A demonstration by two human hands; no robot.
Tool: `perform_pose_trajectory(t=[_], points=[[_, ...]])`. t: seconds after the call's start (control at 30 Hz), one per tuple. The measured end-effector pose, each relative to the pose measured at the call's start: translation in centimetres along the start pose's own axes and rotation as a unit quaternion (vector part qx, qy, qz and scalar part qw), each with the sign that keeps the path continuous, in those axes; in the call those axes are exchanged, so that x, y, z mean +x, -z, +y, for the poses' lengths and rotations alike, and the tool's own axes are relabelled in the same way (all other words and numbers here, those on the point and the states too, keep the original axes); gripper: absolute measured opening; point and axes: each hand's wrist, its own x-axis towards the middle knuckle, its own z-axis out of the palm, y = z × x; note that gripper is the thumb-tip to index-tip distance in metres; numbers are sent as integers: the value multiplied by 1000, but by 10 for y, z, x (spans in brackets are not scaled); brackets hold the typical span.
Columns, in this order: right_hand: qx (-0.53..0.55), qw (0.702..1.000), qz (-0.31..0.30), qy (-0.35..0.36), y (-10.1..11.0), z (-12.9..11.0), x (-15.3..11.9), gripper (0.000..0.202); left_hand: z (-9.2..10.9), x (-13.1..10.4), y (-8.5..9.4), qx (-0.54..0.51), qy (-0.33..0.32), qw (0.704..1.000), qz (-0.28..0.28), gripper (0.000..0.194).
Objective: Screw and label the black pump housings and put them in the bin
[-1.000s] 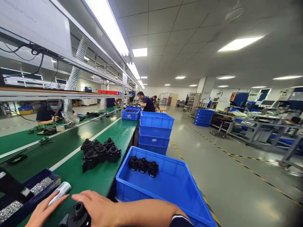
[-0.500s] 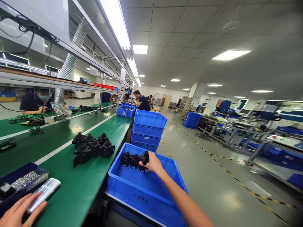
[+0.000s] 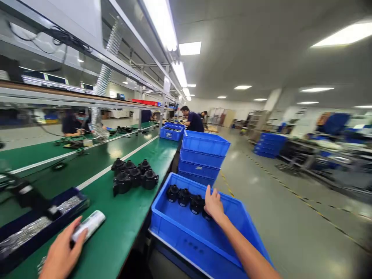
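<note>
Reaching over the rightmost black housing (image 3: 206, 216) in the blue crate (image 3: 171, 233), the right hand (image 3: 214, 204) hides most of it, so whether it is grasped or released by that grip cannot be told; if it is caught by a finger, it could be tipped against the adjacent housing (image 3: 197, 205). The near end of the silvery cylinder (image 3: 94, 223) on the counter (image 3: 116, 232) is straddled by the left hand (image 3: 62, 250), but no firm hold can be confirmed, and through a nudge it could be rolled; the lettering on the crate is blurred.
</note>
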Motion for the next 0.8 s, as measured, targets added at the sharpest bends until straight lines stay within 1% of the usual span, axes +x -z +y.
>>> perform_pose_trajectory(t=[0.07,0.1,0.13,0.17,0.23,0.3,0.33,0.37,0.43,0.5,0.57,0.7,0.73,0.8], points=[[49,994,-4,102,-2,-38,-7,58,20,-3,8,-37,19,999,-15,66],[83,982,-21,166,-5,-61,-14,56,29,-5,10,-57,17,998,-15,67],[118,964,-49,233,-11,-87,-24,52,36,-5,13,-76,10,997,-12,67],[154,939,-84,296,-18,-113,-37,46,42,-6,15,-95,1,995,-8,65],[216,876,-159,402,-37,-169,-68,36,48,-8,18,-125,-18,992,-2,57],[257,812,-217,477,-60,-223,-99,33,49,-10,20,-148,-35,988,-3,48],[270,784,-240,505,-71,-248,-112,35,48,-11,21,-158,-43,986,-6,43],[280,761,-258,525,-83,-270,-123,38,48,-12,22,-168,-50,984,-11,40],[291,735,-282,544,-105,-306,-137,39,48,-13,23,-187,-56,981,-17,37],[299,727,-291,545,-123,-329,-143,27,49,-13,24,-201,-49,978,-14,37],[307,731,-294,534,-137,-342,-146,14,50,-12,25,-209,-25,978,-8,41],[323,744,-297,504,-150,-349,-149,3,49,-11,23,-214,48,976,-1,56],[326,745,-297,500,-152,-348,-150,1,48,-10,22,-212,56,976,3,58],[332,745,-293,499,-154,-346,-152,5,46,-10,21,-207,57,976,15,56]])
